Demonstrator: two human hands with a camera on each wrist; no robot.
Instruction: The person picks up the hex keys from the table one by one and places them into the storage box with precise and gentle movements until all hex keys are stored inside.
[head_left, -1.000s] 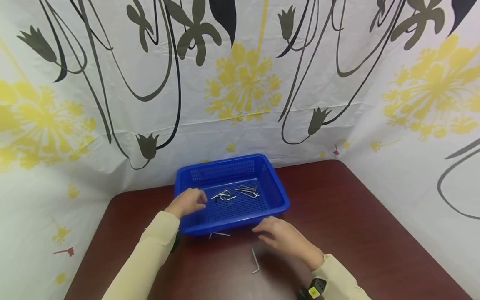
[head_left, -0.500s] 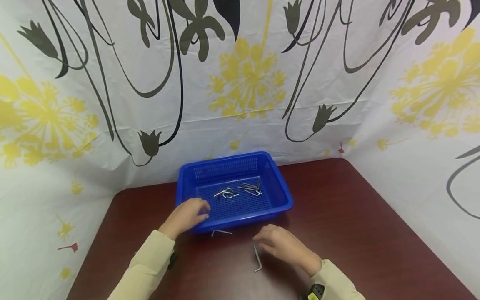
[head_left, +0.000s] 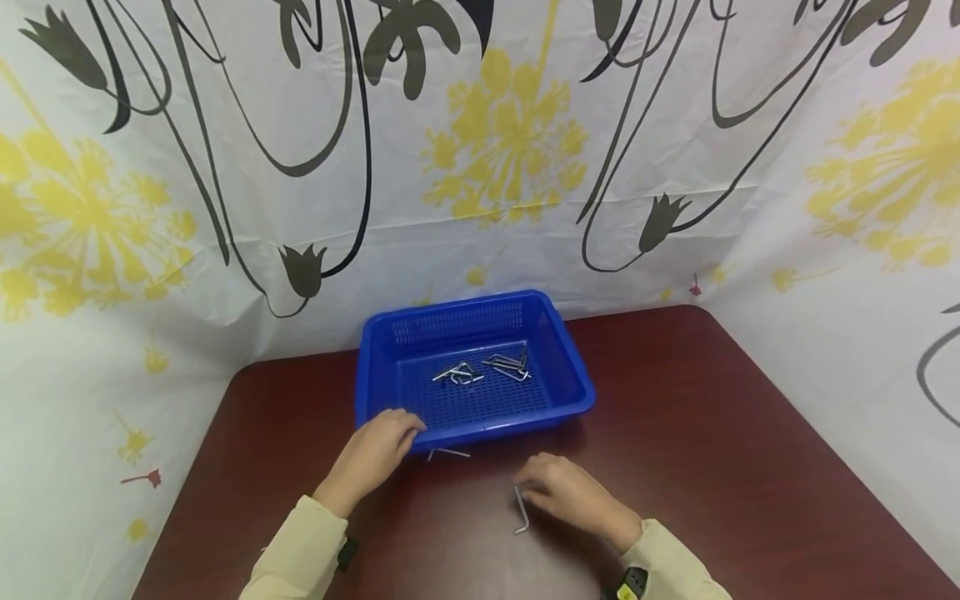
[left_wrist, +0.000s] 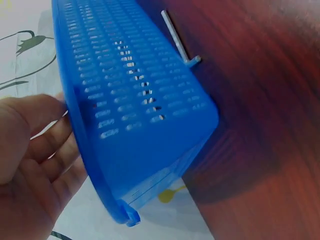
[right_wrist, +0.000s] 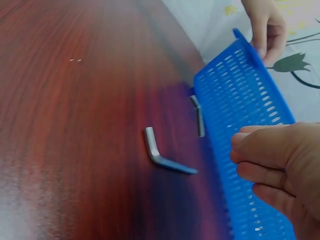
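A blue plastic basket [head_left: 480,432] holds several bent metal hex keys [head_left: 512,367] in two loose clusters. My left hand [head_left: 372,454] is at its front left corner, fingers loosely bent over the rim; in the left wrist view, the rim hides the fingertips, and contact is hard to tell. My right hand [head_left: 573,493] is low over the table beside an L-shaped hex key [right_wrist: 159,159], with its fingertips near the long arm's far end. No grip on that key shows in the right wrist view. A second loose hex key [head_left: 452,452] lies against the basket's front wall.
The dark red-brown table [head_left: 720,450] extends to both sides of the basket. Behind it hangs a white cloth [head_left: 420,267] with grey and yellow flowers, close to the basket's back. Another cloth wall borders the table's right edge.
My left hand has come back from inside the basket to its front rim. My right hand has lowered toward the nearer hex key, while the whole head view has shifted slightly.
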